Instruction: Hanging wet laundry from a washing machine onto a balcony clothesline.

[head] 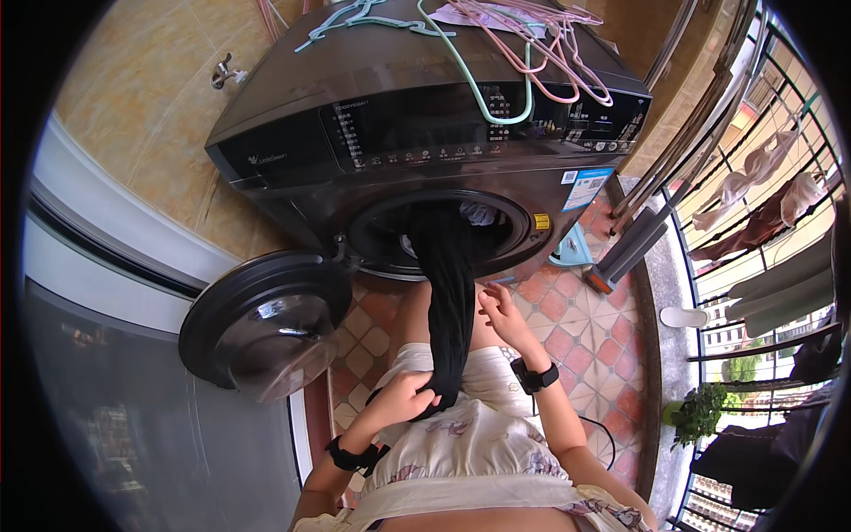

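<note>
A long black garment [449, 299] stretches from the drum opening of a dark front-loading washing machine [299, 199] down to my lap. Its lower end is gripped by my left hand [407, 396], close to my waist. To the right of the cloth, just below the drum rim, my right hand [502, 312] is raised with fingers apart and nothing in them. Inside the drum, some pale cloth [480, 214] shows beside the black fabric; the upper end of the garment is hidden in there. The round door [266, 326] hangs swung out to the left.
Pink hangers [552, 60] and mint-green hangers [372, 21] lie on the machine's top, one hanging over the control panel. A grey flat mop [628, 256] and a light-blue dustpan [573, 249] stand at right. Beyond are a ledge with a potted plant [698, 412] and window bars with laundry.
</note>
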A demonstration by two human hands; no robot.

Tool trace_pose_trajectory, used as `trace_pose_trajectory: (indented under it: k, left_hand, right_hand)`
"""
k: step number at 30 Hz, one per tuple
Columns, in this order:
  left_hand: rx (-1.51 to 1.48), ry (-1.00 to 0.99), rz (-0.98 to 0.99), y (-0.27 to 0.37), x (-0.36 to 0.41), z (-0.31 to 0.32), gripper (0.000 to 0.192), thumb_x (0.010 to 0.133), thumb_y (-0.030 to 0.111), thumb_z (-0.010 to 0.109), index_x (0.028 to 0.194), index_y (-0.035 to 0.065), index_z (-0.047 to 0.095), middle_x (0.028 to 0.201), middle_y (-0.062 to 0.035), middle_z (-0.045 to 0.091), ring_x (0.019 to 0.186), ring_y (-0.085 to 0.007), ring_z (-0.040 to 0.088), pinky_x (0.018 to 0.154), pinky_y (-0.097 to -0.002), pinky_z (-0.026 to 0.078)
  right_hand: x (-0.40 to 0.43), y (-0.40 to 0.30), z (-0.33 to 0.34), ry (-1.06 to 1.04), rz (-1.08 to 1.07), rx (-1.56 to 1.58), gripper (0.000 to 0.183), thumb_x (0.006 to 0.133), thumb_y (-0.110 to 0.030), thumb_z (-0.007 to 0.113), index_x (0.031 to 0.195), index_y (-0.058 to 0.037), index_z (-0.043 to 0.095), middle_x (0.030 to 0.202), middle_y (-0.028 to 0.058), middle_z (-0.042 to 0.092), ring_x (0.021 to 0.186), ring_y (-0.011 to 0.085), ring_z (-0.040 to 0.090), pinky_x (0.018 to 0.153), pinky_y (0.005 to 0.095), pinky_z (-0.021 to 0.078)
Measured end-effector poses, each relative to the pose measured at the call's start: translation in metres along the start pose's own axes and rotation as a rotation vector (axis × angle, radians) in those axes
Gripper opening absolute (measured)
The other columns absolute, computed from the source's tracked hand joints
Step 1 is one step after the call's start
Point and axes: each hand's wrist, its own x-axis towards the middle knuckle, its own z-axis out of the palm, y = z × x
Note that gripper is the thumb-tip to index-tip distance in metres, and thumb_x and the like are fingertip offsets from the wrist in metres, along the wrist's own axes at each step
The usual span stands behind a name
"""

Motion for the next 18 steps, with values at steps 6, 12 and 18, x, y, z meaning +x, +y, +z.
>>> trace_pose_trajectory:
  k: [6, 12, 18]
  left_hand:
    - [0.059, -0.298, 0.021, -0.039, -0.006, 0.017, 0.020, 0.075, 0.006, 0.050, 0.092, -0.0035, 0.055, 0.083, -0.0177, 0.061, 0.080, -0.0304, 0.059, 0.076, -0.0355, 0.045]
    - [0.314, -0.232, -0.074, -0.054, 0.004, -0.040, 0.064, 0.084, 0.036, 0.055, 0.130, -0.0014, 0.032, 0.127, -0.0211, 0.039, 0.116, -0.0319, 0.042, 0.097, -0.0362, 0.035]
    - [-0.112, 0.335, -0.337, -0.073, 0.050, -0.056, 0.065, 0.089, 0.042, 0.049, 0.134, 0.0012, 0.026, 0.131, -0.0165, 0.038, 0.118, -0.0241, 0.041, 0.094, -0.0334, 0.037]
  right_hand:
    - [0.026, 0.032, 0.020, -0.163, -0.090, 0.341, 0.069, 0.075, 0.005, 0.061, 0.136, -0.0056, 0.031, 0.110, 0.0059, 0.054, 0.089, 0.0124, 0.055, 0.076, 0.0240, 0.0464]
    - [-0.010, -0.022, 0.020, -0.349, -0.145, -0.048, 0.041, 0.070, 0.006, 0.057, 0.110, -0.0034, 0.062, 0.086, 0.0026, 0.060, 0.073, 0.0077, 0.053, 0.067, 0.0210, 0.0437]
    - [-0.033, -0.042, -0.003, -0.731, -0.300, -0.045, 0.041, 0.069, 0.007, 0.053, 0.108, -0.0016, 0.061, 0.090, 0.0077, 0.063, 0.076, 0.0124, 0.055, 0.069, 0.0232, 0.0438]
